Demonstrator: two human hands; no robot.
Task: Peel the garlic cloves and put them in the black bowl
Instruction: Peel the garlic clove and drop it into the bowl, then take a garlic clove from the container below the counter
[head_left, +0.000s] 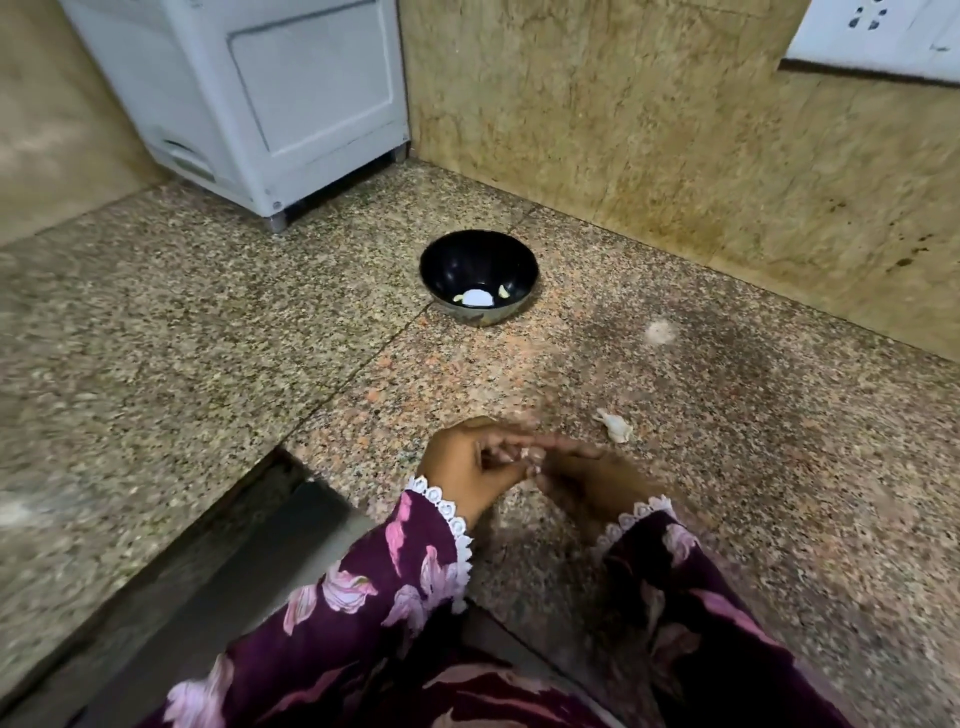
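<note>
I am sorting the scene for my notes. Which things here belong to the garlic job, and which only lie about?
Job: black bowl with peeled cloves; garlic clove between left hand and right hand; garlic piece on counter.

Lying about: white appliance; wall socket.

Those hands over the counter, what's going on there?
A person is peeling garlic. The left hand and right hand meet over the granite counter, fingers pinching a small pale piece, apparently a clove, though motion blur hides the detail. Farther back, the black bowl holds a few pale pieces already. A scrap of garlic skin lies on the counter to the right of the hands.
</note>
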